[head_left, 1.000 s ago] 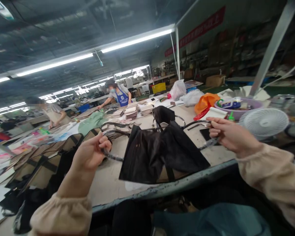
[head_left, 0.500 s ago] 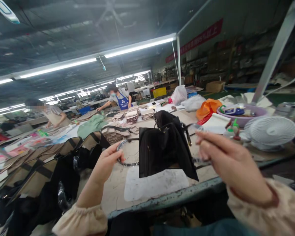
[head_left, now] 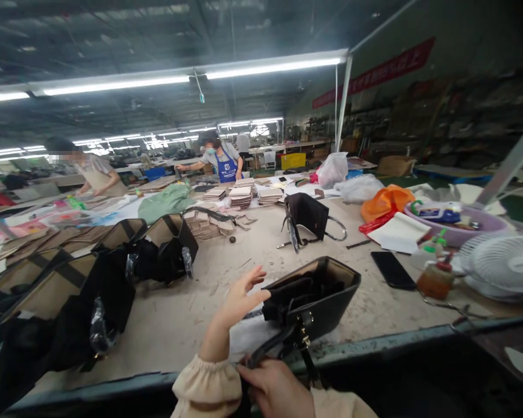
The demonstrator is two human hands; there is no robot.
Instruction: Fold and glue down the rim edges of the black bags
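Observation:
A black handbag (head_left: 331, 313) with a tan-lined open top stands near the table's front edge, dark cloth showing inside. My left hand (head_left: 242, 296) is open beside its left rim, fingers stretched out; whether the thumb touches the bag I cannot tell. Below, my right hand (head_left: 279, 388) is closed around the bag's black handle (head_left: 270, 347), close to the table edge. Gold-coloured metal fittings hang where the handle joins the bag. Farther back stands a second black bag (head_left: 310, 216) with a plastic-wrapped handle.
Several black bags (head_left: 108, 290) stand in rows at left. A phone (head_left: 393, 270), a glue bottle (head_left: 436, 280), a white fan (head_left: 501, 264) and a purple basin (head_left: 483, 227) are at right. Stacked panels (head_left: 240, 194) lie farther back. Two co-workers work across the tables.
Both hands held a black bag up by its handles; a bag now stands on the table, opening upward. My left hand has let go, while my right hand has moved down and left.

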